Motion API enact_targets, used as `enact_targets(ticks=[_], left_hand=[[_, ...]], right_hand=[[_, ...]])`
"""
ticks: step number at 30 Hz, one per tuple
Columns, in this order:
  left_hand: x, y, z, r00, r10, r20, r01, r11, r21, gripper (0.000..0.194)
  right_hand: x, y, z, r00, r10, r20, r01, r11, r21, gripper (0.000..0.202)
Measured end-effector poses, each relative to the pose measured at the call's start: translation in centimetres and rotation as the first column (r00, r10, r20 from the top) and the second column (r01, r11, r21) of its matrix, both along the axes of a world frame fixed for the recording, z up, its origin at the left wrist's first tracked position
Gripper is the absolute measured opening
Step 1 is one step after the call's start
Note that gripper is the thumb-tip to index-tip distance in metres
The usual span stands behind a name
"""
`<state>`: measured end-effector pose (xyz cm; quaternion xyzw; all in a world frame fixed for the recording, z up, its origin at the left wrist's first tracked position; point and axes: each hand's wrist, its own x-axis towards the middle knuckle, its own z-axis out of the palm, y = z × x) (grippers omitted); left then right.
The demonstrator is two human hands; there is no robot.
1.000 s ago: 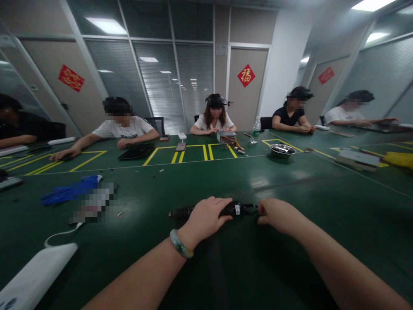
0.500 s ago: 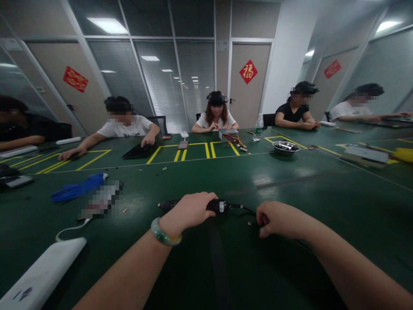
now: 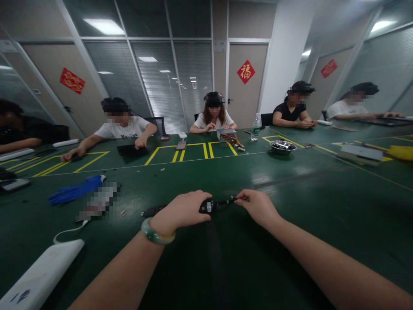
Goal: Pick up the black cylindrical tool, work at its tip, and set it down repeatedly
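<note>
A black corded electric screwdriver (image 3: 206,207) lies across the green table, its tip pointing left and its labelled rear end to the right. My left hand (image 3: 180,211), with a green bangle at the wrist, is wrapped over the middle of the tool and hides much of its body. From the rear end a short black cord (image 3: 223,202) runs to my right hand (image 3: 258,207). Thumb and fingertips of that hand are pinched on the cord, close to the tool. Beyond the fingers the cord is hidden.
To my left lie a blue glove (image 3: 77,189), a phone (image 3: 98,202) and a white power bank (image 3: 43,273) cabled to it. Farther off are a metal bowl (image 3: 283,147), a water bottle (image 3: 256,128) and a metal box (image 3: 226,134) with wires. Several people sit across the table (image 3: 180,172).
My right hand has moved left and away from me along the cord, and now pinches it nearer the tool. The left hand and screwdriver have shifted slightly left.
</note>
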<state>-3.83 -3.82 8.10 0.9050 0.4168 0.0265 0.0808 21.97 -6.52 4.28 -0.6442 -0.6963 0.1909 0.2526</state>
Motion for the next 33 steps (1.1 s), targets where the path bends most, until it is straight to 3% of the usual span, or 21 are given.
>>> enact_targets(ticks=[6,12,16,22,33], left_hand=[[3.1,-0.7,-1.6,0.994,0.043,0.101,-0.052,0.994,0.098,0.02],[4.3,-1.3,-2.7,0.992,0.098,0.08,-0.107,0.987,0.117,0.013],[4.3,-1.0,-3.1,0.992,0.091,0.092,-0.102,0.988,0.118,0.011],[4.1,-0.6,-3.9,0.985,0.079,0.156,-0.104,0.981,0.162,0.014],[4.1,-0.3,-4.6,0.984,0.058,0.167,-0.094,0.971,0.218,0.015]], right_hand=[[-0.9,-0.2,-0.8,0.996,0.09,0.021,-0.091,0.991,0.098,0.016],[-1.0,-0.3,-0.9,0.99,0.094,0.11,-0.108,0.985,0.131,0.016],[-1.5,0.0,-0.1,0.98,0.099,0.174,-0.128,0.977,0.169,0.015],[-2.3,1.4,1.8,0.946,0.092,0.31,-0.116,0.992,0.057,0.012],[-1.7,1.0,-1.3,0.938,0.19,0.29,-0.235,0.963,0.132,0.014]])
